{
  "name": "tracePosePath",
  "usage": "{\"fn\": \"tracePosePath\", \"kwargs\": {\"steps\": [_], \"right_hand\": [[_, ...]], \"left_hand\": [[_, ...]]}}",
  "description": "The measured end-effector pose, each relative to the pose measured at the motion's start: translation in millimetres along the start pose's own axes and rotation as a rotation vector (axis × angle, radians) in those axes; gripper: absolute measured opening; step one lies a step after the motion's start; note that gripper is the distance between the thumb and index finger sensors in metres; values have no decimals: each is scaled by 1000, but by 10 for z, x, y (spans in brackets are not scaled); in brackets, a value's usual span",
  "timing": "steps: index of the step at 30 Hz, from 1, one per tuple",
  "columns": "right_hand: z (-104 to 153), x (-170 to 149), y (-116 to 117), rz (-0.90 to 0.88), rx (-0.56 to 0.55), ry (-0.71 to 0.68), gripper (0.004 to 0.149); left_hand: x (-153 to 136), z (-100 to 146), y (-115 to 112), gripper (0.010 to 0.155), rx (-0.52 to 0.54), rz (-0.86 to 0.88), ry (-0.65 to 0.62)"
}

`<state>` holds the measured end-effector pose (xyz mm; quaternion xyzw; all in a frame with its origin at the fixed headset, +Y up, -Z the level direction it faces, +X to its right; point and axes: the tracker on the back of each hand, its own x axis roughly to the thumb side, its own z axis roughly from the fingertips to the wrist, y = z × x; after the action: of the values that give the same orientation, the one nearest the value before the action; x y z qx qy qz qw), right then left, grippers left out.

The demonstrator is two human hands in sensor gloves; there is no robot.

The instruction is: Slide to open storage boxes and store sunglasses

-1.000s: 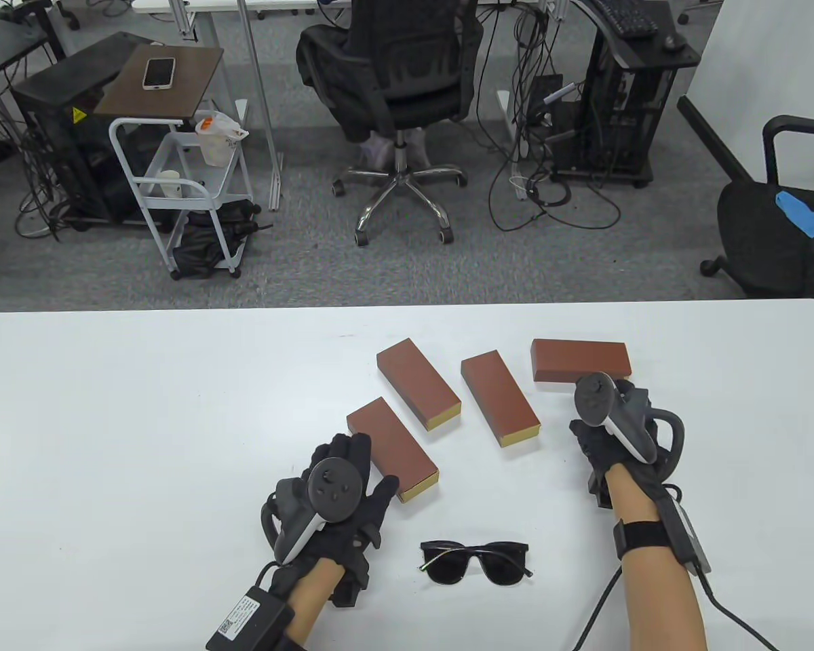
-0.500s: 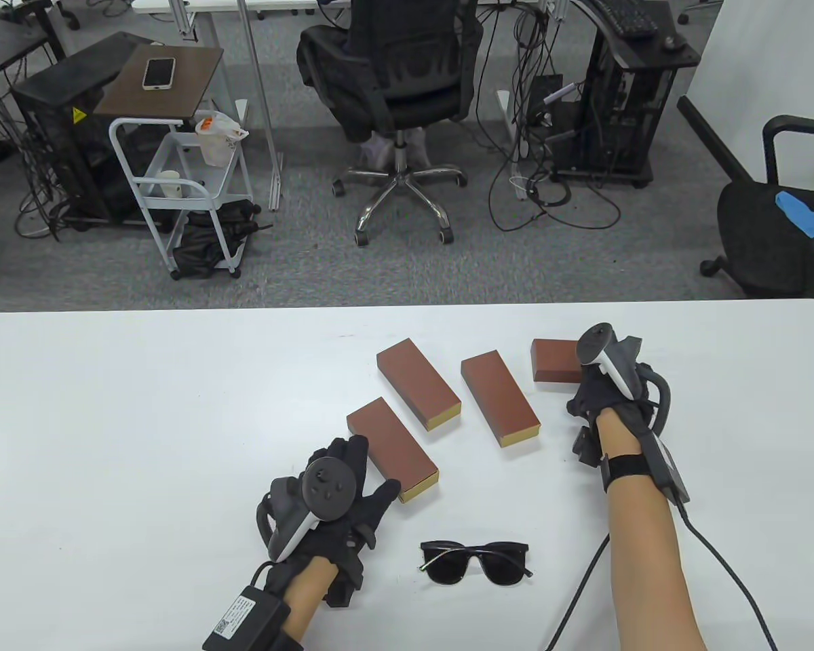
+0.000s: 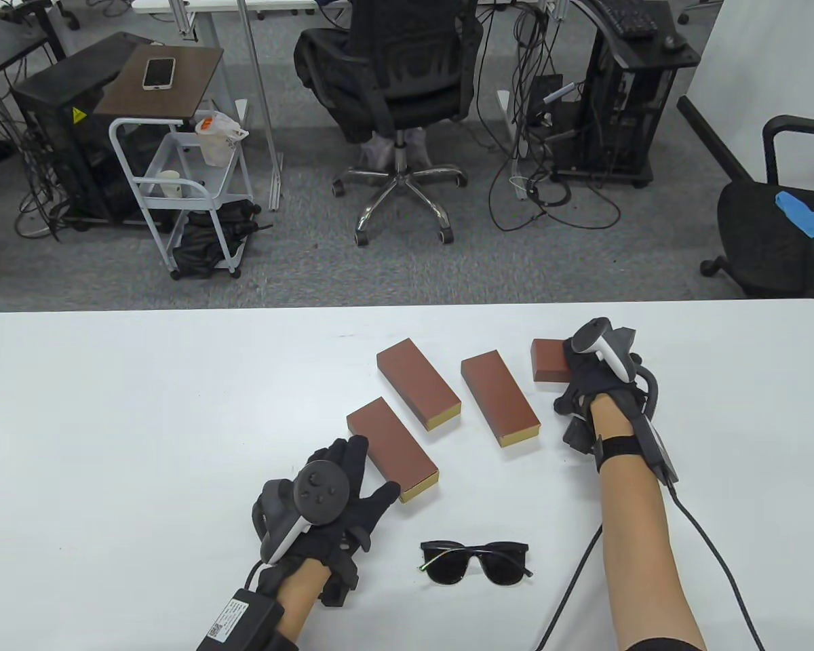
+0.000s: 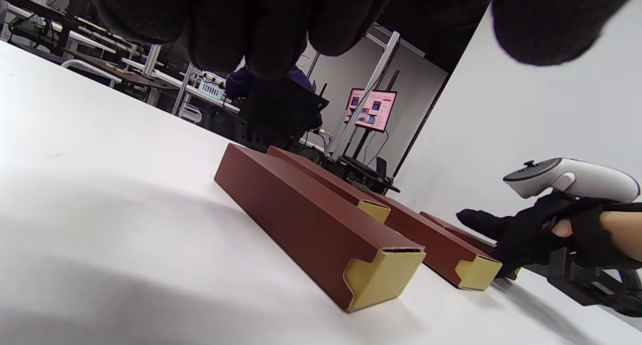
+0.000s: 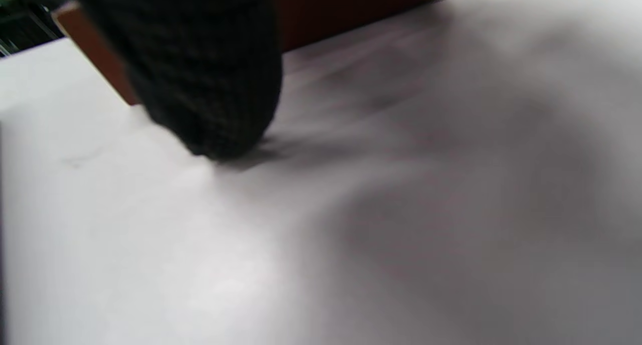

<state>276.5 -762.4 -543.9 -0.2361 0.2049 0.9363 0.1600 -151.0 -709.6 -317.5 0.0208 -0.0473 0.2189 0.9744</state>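
Brown storage boxes (image 3: pixel 418 384) show no readable writing or labels.

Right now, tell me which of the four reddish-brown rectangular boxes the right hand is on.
The far-right reddish-brown box, lying crosswise at the table's far side. The right hand covers most of it; the other three lie untouched, yellow ends showing.
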Motion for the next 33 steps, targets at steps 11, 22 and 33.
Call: {"fn": "tracePosePath", "kwargs": {"steps": [11,22,33], "right_hand": [[-113,48,11,-35,84,-34,95],[-78,128,-5,-24,30,-34,89],[20,24,-114,40,25,20,89]], "left_hand": [[-31,4,-2,81,28,-8,8],[-60,2,13,76,45,-5,27],[-65,-7,14,74,37,3,21]]}}
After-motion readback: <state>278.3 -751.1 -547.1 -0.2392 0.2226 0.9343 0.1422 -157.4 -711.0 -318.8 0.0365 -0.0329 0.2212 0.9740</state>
